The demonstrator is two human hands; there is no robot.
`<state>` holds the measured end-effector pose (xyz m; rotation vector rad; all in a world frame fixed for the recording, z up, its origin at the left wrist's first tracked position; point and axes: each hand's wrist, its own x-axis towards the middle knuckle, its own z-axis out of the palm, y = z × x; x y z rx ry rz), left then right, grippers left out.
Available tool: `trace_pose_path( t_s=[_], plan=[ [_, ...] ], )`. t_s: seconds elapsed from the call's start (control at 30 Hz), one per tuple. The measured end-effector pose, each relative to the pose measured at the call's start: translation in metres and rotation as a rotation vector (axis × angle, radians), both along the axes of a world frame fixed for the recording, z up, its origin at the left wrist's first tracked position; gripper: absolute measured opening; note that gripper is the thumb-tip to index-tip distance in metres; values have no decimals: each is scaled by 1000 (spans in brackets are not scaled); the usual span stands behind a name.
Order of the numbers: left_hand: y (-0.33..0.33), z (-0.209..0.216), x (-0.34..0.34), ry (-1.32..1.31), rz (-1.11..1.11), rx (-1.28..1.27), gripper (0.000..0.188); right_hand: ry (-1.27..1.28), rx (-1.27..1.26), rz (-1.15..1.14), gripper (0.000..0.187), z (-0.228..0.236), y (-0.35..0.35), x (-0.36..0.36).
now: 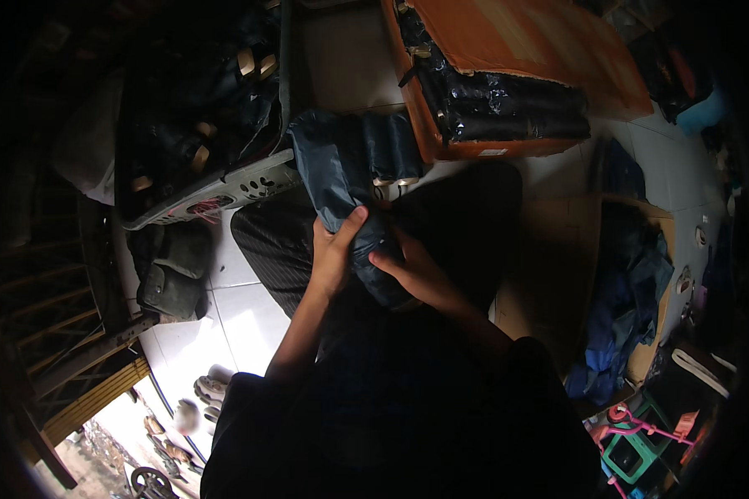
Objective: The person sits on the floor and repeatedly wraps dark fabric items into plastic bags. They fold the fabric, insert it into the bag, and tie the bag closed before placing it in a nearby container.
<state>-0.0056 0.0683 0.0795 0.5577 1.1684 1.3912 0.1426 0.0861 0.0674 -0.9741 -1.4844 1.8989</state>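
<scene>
The dark teal fabric bundle (320, 170) is at the centre of the view, above the person's lap, its length running from 11 o'clock down to 5. The left hand (333, 254) closes round its middle with the thumb on top; the right hand (416, 270) holds the lower part, thumb pressed on the cloth. Both grips are narrow on the fabric, though the light is poor and most fingers are hidden, so how tightly they squeeze is hard to judge.

The cloth has a sheen and soft creases; it should handle as light, floppy and rather slippery, unlikely to break. Best hold is round the middle, thumbs on top, with a second grip towards 5 o'clock to stop the folds slipping.

Just beyond, at 12 o'clock, lie dark rolls (394, 148); a grey crate (262, 183) stands at 10, an orange carton (474, 150) at 1.
</scene>
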Motion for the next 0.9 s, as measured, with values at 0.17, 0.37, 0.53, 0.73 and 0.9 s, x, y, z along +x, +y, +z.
trace_pose_path(
  t_s=[0.17,0.37,0.53,0.73,0.9],
  plan=[
    [1,9,8,-25,42,-7,40,-10,-2,-29,63,2,3,-1],
    [-3,-7,11,42,207,-58,34,-19,-83,-19,62,2,5,-2],
    [-8,-4,15,73,172,-47,38,-53,1,-42,62,9,2,0],
    [-18,0,23,38,209,-54,35,-149,145,-118,61,14,-7,-3],
    [-14,6,14,-49,142,-5,32,-72,95,-116,54,10,-10,-5]
  ],
)
